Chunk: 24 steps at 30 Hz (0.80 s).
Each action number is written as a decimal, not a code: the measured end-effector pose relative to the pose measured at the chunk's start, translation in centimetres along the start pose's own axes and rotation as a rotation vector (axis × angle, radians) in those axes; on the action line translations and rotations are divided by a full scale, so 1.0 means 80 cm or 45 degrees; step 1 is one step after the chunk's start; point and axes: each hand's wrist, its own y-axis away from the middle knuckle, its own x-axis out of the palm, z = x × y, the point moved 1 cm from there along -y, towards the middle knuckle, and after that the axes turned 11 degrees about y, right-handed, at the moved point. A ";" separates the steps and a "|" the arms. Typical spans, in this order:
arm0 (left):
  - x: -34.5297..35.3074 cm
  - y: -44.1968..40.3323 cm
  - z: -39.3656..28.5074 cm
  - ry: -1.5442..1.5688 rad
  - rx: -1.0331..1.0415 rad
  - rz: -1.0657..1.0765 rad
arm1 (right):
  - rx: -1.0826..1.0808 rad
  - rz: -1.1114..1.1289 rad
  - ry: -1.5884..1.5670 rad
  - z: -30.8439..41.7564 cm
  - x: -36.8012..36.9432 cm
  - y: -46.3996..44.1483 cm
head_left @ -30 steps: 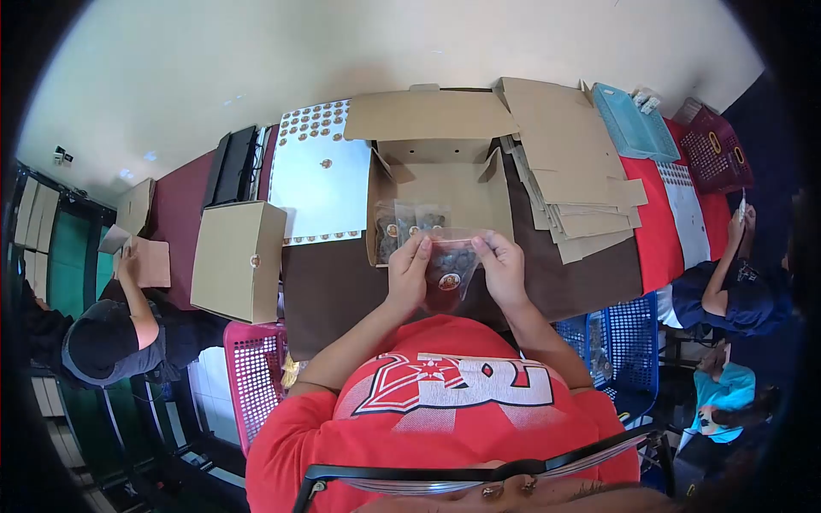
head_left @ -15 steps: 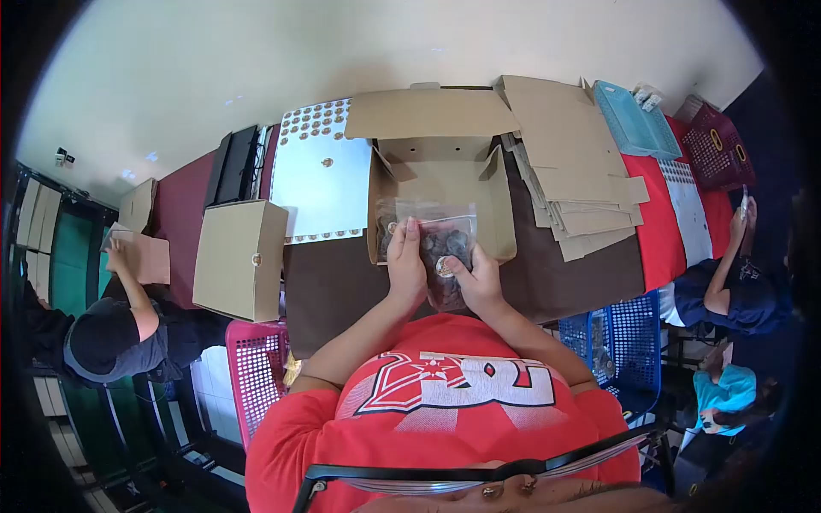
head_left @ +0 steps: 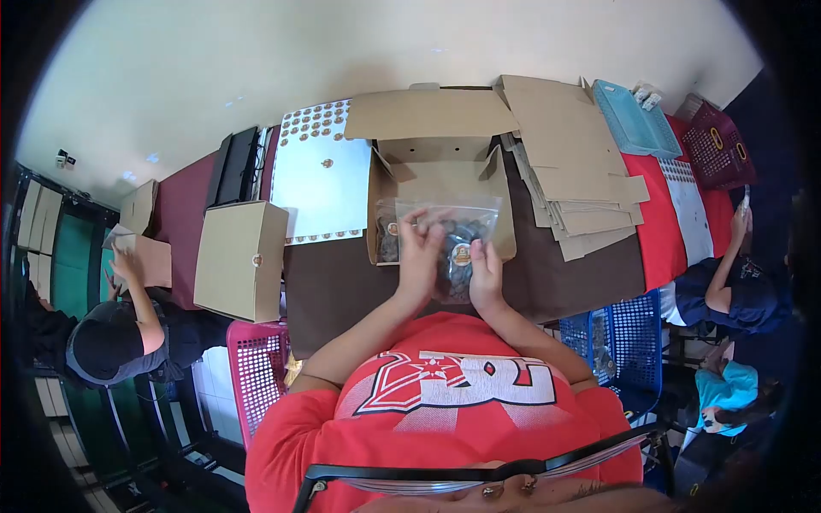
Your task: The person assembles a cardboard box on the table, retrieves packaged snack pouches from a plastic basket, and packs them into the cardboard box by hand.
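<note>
A clear zip bag of dark, lumpy pieces is held upright between my two hands, in front of the open cardboard box. On the bag's front is a round brown-and-white sticker. My left hand grips the bag's left side, its fingers bent over the front. My right hand holds the right edge, close to the sticker. Inside the box at the left lies another similar bag, partly hidden behind my left hand.
A sheet of round stickers and a closed cardboard box are on the left. Flat cardboard pieces are stacked right, beyond them a teal basket. Pink and blue baskets flank me. Other people work on both sides.
The bag has turned more toward me and opened out flatter, its sticker now uncovered. My right thumb has moved off the sticker to the bag's edge.
</note>
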 end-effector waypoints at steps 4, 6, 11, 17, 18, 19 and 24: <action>-0.008 0.008 0.020 -0.747 0.246 0.327 | 0.027 -0.076 -0.196 -0.006 -0.004 -0.007; -0.007 0.006 0.025 -0.626 0.158 0.276 | 0.008 -0.119 -0.177 -0.004 -0.003 -0.008; -0.017 0.004 0.032 -0.584 0.124 0.258 | 0.011 -0.111 -0.180 -0.005 -0.004 -0.008; -0.005 0.002 0.031 -0.396 0.074 0.221 | 0.030 -0.099 -0.175 -0.005 -0.008 -0.009; -0.001 0.002 0.029 -0.325 0.043 0.192 | 0.032 -0.106 -0.167 -0.005 -0.008 -0.009; -0.001 0.002 0.029 -0.325 0.043 0.189 | 0.033 -0.103 -0.166 -0.007 -0.008 -0.010; -0.017 -0.002 0.038 -0.280 -0.058 0.168 | 0.029 -0.050 -0.343 -0.008 -0.005 -0.011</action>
